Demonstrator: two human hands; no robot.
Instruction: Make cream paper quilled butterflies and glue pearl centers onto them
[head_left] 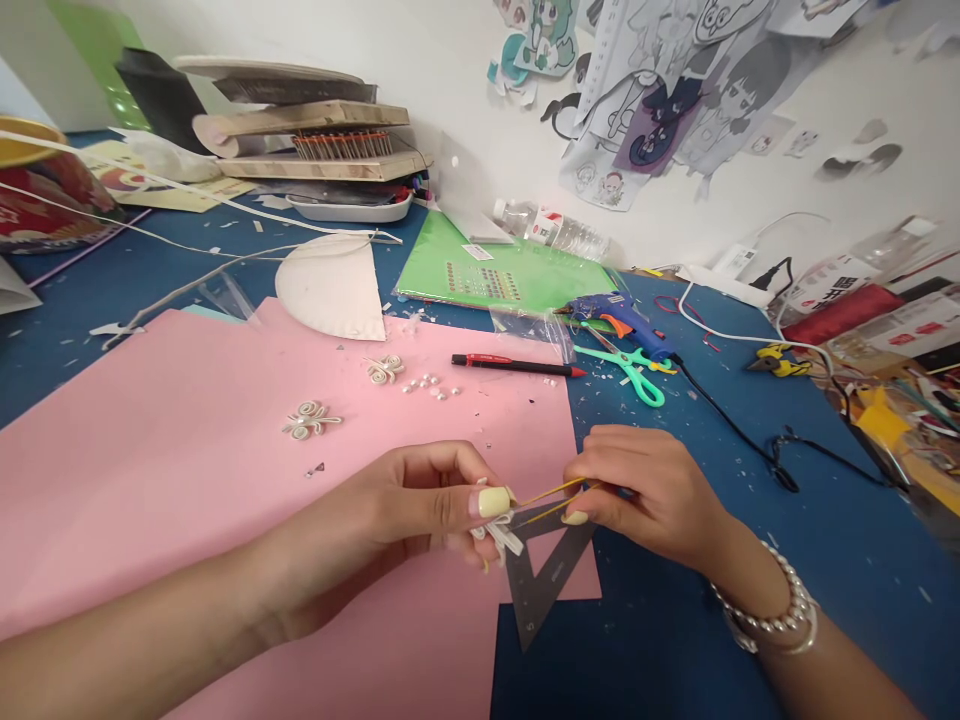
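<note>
My left hand (435, 500) pinches a small white coiled-cord ornament (504, 535) between thumb and fingers, partly hidden by the thumb. In my right hand (645, 490) are gold tweezers (551, 493), closed in by thumb and fingers, their tips reaching the ornament. Whether the tips grip it I cannot tell. Two similar coiled ornaments, one nearer (310, 420) and one farther (384, 370), lie on the pink sheet (187, 480). Several loose pearl beads (429, 383) are beside the farther one. Below my hands lies a dark triangular ruler (536, 590).
A black and red pen (517, 365) lies at the sheet's far edge. Green scissors (637, 380) and a blue glue gun (622, 320) with its cord are on the right. A white half-round piece (334, 290) and a green folder (450, 255) lie behind. Yellow-handled pliers (780, 362) are far right.
</note>
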